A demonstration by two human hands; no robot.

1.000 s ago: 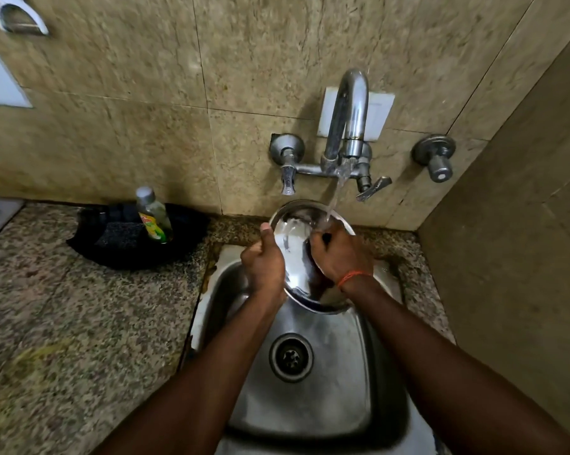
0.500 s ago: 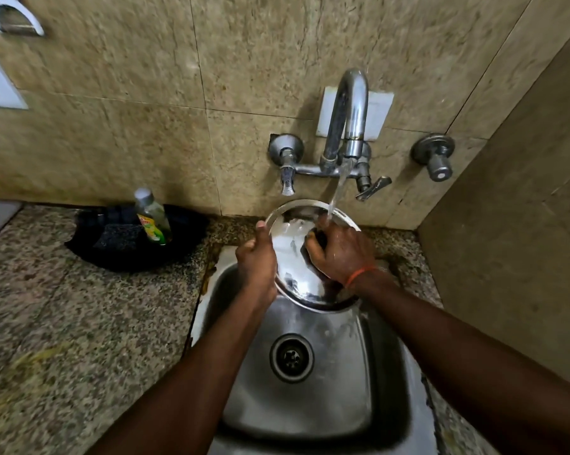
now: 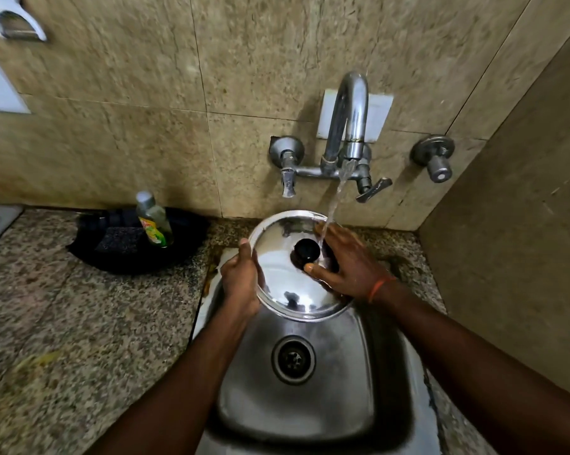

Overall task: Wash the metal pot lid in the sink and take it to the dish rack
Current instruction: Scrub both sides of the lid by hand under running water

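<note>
Head view: one lid [image 3: 282,284], two hands [image 3: 241,284] [image 3: 350,266]

Pot lid [image 3: 286,284]: shiny silver, mirror-bright beside the right fingers [image 3: 334,239].
Knob [image 3: 306,250]: glossy black, just left of those fingers.
Wristband [image 3: 377,287]: orange, behind them.
Counter [image 3: 80,323]: speckled brown-grey granite, left of the left thumb [image 3: 245,249].
Wall tiles [image 3: 145,93]: mottled beige, beyond the fingertips.
Bottle [image 3: 154,221]: pale green, grey cap, yellow-green label.

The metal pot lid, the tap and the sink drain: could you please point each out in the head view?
metal pot lid [image 3: 286,274], head view, on its bare shiny top.
tap [image 3: 354,83], head view, on the curved spout.
sink drain [image 3: 293,359], head view, on the strainer centre.
</note>
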